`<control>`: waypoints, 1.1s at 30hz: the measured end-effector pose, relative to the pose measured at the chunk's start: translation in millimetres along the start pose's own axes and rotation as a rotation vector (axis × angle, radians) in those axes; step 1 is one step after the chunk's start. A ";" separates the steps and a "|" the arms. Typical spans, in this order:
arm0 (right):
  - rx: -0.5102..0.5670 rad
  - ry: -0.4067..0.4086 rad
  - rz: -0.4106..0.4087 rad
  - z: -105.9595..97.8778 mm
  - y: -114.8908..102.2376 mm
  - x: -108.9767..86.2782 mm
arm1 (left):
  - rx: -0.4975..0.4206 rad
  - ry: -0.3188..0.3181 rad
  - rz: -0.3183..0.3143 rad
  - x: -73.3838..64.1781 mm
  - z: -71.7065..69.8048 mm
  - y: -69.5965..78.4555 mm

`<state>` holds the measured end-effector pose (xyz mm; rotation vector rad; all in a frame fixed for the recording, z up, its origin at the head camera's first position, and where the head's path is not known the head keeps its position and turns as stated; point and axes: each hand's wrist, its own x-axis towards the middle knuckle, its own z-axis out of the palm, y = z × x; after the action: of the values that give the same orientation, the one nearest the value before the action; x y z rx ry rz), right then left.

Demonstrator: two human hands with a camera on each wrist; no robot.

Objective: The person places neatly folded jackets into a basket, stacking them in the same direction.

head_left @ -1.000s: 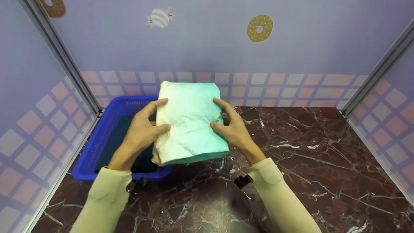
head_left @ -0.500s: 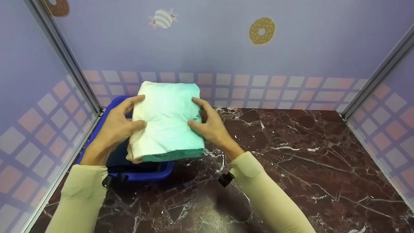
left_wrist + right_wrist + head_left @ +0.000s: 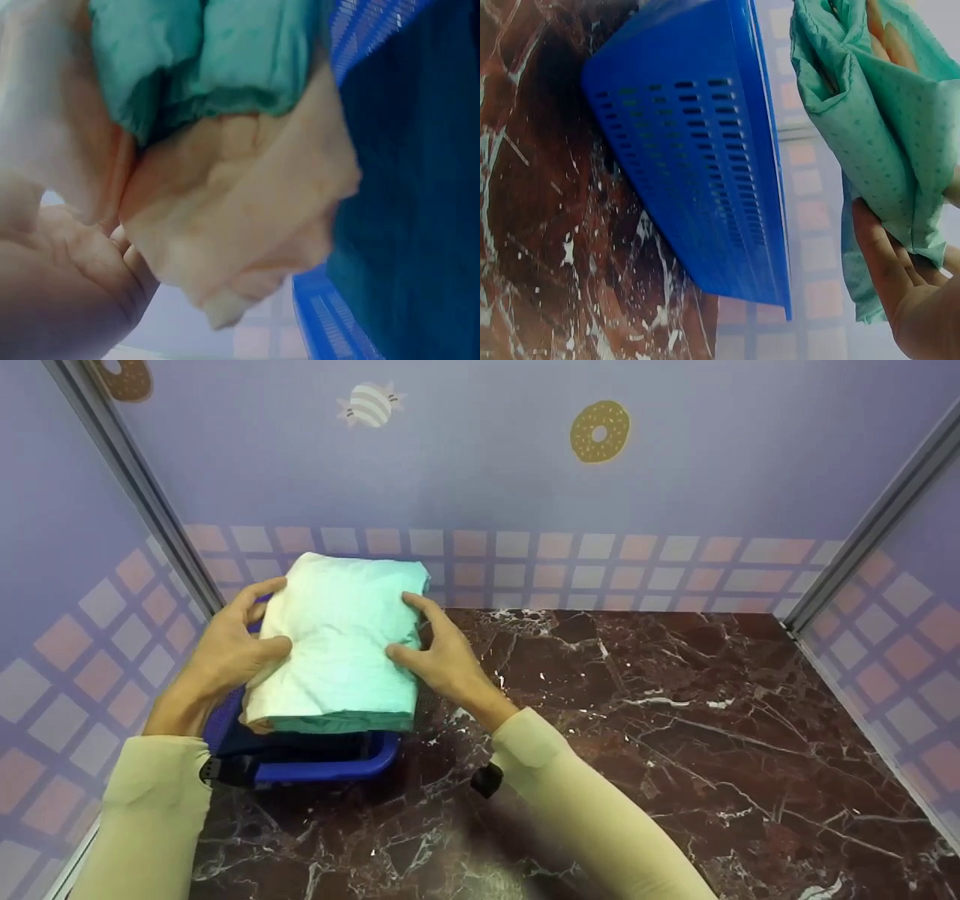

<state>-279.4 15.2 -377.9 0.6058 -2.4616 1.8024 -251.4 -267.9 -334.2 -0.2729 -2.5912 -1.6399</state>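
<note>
A folded cloth (image 3: 341, 645), fading from cream on the left to mint green on the right, is held up over the blue basket (image 3: 322, 771). My left hand (image 3: 225, 649) grips its left edge, thumb on top. On the opposite edge, my right hand (image 3: 446, 656) holds it the same way, with fingers tucked among green folds (image 3: 870, 142) in the right wrist view. Peach and teal layers (image 3: 240, 195) hang close in the left wrist view. Inside the basket lies a dark teal cloth (image 3: 412, 187), mostly hidden from the head view.
The basket's slotted side (image 3: 682, 150) stands on a dark red marbled tabletop (image 3: 637, 735). Lilac panels with printed doughnuts and checks form a back wall (image 3: 487, 472) and side walls, joined by grey metal corner posts (image 3: 139, 495).
Both hands have carried the folded cloth leftward, from the basket's right side to over it. The grip on both edges stays the same, and the cloth now covers much of the basket.
</note>
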 end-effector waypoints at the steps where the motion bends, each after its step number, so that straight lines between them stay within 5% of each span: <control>1: -0.002 0.003 0.007 3.8 -0.9 1.0 | 0.000 0.005 0.003 0.3 -2.2 -2.8; 11: -0.073 0.014 0.046 36.6 -4.7 9.1 | 0.004 0.034 -0.003 -0.9 -20.0 -28.4; 33: -0.114 -0.052 0.172 67.0 -2.9 13.4 | 0.140 0.020 -0.078 -2.5 -37.4 -48.9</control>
<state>-277.4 -51.2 -393.9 0.4516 -2.7047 1.7053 -259.4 -322.4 -362.0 -0.1481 -2.7177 -1.4652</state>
